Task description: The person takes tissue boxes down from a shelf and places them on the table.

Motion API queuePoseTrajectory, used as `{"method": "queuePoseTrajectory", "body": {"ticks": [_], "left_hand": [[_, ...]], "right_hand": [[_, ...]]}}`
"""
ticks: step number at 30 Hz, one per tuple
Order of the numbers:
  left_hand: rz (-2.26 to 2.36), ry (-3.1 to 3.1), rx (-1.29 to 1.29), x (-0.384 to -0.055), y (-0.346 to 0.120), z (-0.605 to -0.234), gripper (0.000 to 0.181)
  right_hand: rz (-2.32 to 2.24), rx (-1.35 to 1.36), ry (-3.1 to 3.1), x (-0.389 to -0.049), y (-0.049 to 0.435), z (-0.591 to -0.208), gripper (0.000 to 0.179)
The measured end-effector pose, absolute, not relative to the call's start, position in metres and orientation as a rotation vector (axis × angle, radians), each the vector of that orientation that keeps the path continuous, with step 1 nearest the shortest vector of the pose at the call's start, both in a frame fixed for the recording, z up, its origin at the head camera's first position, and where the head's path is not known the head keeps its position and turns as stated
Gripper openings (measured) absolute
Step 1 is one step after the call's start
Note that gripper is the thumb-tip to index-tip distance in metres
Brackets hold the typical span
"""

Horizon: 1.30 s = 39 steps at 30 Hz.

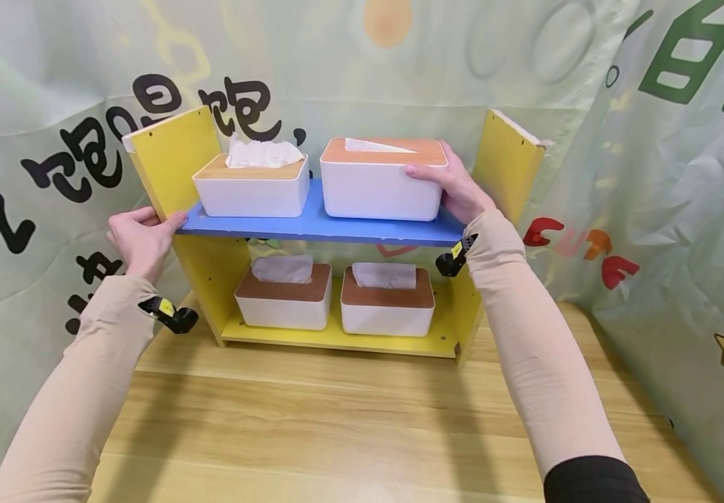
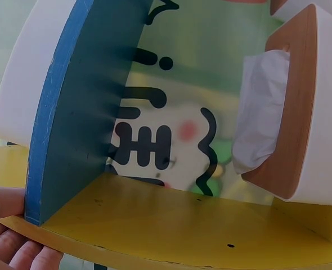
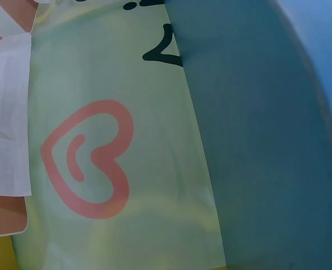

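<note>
Head view: your L hand (image 1: pixel 143 241), mid-left of frame, is clamped on the L side panel of the yellow shelf unit (image 1: pixel 207 283), thumb toward the front end of the blue board (image 1: pixel 337 227); the L wrist cam. shows the thumb at lower left, touching the board's edge, w/ fingers below the panel. Your R hand (image 1: pixel 453 183), right of ctr., is clamped on the R end of the upper-right tissue box (image 1: pixel 381 185), thumb across its white front. That box sits on the blue board, upper ctr. of frame, its lid wood-toned, w/ a thin white tissue lying in the slot. Just L of it, w/ a narrow gap btw., stands the upper-left tissue box (image 1: pixel 255 195), its tissue bunched. Below, on the unit's bottom board, are the lower-left tissue box (image 1: pixel 283 312) and lower-right tissue box (image 1: pixel 387 319), both w/ darker brown lids and upright tissue. The unit stands on a wood-grain counter (image 1: pixel 312 426), bottom of frame, before a pale green printed backdrop (image 1: pixel 400 77). Both forearms wear beige sleeves (image 1: pixel 551 370). R wrist cam.: the board's underside at right, a red heart print (image 3: pixel 121 183) L of ctr.; your hand is out of that view.
</note>
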State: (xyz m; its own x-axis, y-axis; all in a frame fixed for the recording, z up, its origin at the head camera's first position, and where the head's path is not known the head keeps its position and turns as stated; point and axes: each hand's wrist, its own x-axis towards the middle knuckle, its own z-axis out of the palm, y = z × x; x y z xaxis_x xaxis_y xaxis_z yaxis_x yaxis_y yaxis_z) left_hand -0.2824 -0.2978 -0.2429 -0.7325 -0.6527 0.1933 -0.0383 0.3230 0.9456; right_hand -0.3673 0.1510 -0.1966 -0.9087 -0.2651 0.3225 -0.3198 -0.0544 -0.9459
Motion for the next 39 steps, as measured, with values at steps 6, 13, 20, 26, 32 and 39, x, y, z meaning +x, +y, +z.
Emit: {"method": "queuePoseTrajectory", "body": {"ticks": [6, 13, 20, 26, 32, 39], "left_hand": [[-1.441, -2.035, 0.603, -0.282, -0.297, -0.242, 0.055], [-1.448, -2.032, 0.595, -0.282, -0.296, -0.242, 0.055], [-1.441, -2.032, 0.599, -0.281, -0.296, -0.241, 0.055], [-1.433, -2.034, 0.584, -0.28, -0.296, -0.242, 0.055], [-1.442, -2.036, 0.592, -0.281, -0.296, -0.242, 0.056], [-1.45, -2.031, 0.591, -0.28, -0.296, -0.242, 0.056]], "right_hand": [[2.177, 0.654, -2.112, -0.367, 0.151, -0.196, 0.056], [2.179, 0.644, -2.101, -0.364, 0.151, -0.195, 0.058], [2.129, 0.647, -2.146, -0.362, 0.151, -0.191, 0.059], [2.145, 0.642, -2.136, -0.361, 0.151, -0.191, 0.066], [2.202, 0.627, -2.074, -0.36, 0.151, -0.193, 0.078], [2.241, 0.637, -2.001, -0.356, 0.15, -0.194, 0.077]]}}
